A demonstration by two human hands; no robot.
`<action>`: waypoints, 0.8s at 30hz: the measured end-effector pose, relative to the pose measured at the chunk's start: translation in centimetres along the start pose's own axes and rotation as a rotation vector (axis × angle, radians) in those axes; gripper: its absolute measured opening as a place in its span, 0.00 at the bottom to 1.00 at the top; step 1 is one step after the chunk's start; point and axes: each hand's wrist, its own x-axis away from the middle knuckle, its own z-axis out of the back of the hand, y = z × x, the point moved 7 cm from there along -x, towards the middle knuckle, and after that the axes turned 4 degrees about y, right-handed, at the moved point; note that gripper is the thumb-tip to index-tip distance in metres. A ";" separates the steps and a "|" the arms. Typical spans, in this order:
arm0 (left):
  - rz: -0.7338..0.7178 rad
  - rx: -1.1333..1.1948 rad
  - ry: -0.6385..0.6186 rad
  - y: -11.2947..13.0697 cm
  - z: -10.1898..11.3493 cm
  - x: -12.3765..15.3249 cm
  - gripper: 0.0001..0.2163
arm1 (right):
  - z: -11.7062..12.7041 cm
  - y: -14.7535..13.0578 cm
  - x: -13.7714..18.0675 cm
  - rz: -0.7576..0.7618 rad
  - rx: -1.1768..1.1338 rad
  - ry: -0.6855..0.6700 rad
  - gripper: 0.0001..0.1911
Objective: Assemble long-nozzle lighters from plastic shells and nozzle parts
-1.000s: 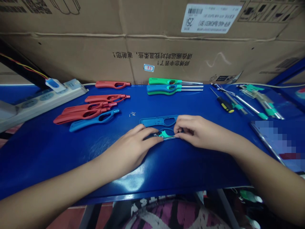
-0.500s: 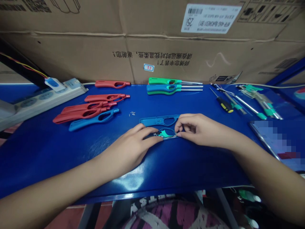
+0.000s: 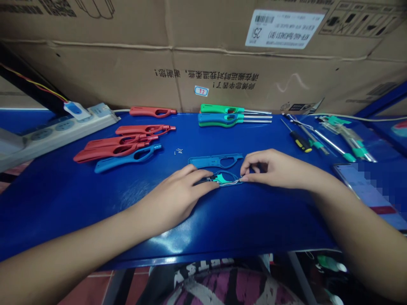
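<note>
A half-open lighter body with a teal trigger and thin wires lies on the blue table. My left hand lies over its left end, fingers pressed down on it. My right hand pinches its right end, where the wires stick out. Just behind lies a loose blue lighter shell.
Red shells and one blue shell lie at the left, finished green and blue lighters at the back. A screwdriver and teal-tipped lighter inner parts lie at the right, beside a phone. A power strip is far left. Cardboard boxes stand behind.
My right hand has slid a little to the right along the lighter body. The left hand has stayed put.
</note>
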 end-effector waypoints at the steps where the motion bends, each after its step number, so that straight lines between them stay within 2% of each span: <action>1: -0.003 0.004 0.004 0.0 0.0 0.0 0.21 | -0.2 0.1 0.0 -0.019 0.002 -0.011 0.14; 5: -0.024 0.030 0.027 -0.2 0.0 -0.1 0.21 | -0.3 0.5 -0.1 -0.090 0.036 0.013 0.14; 10: -0.020 0.063 0.036 -0.6 0.0 -0.2 0.20 | 0.2 0.0 -0.1 -0.005 0.086 0.085 0.13; 19: -0.044 0.111 0.054 -1.2 0.3 -0.6 0.20 | 0.3 0.5 0.1 -0.042 0.114 0.038 0.16; 21: -0.050 0.114 0.051 -1.2 0.3 -0.6 0.19 | 0.7 0.5 0.1 -0.020 0.145 0.061 0.18; 24: -0.049 0.105 0.036 -1.2 0.3 -0.5 0.19 | 1.5 -0.3 0.1 0.091 0.153 0.141 0.18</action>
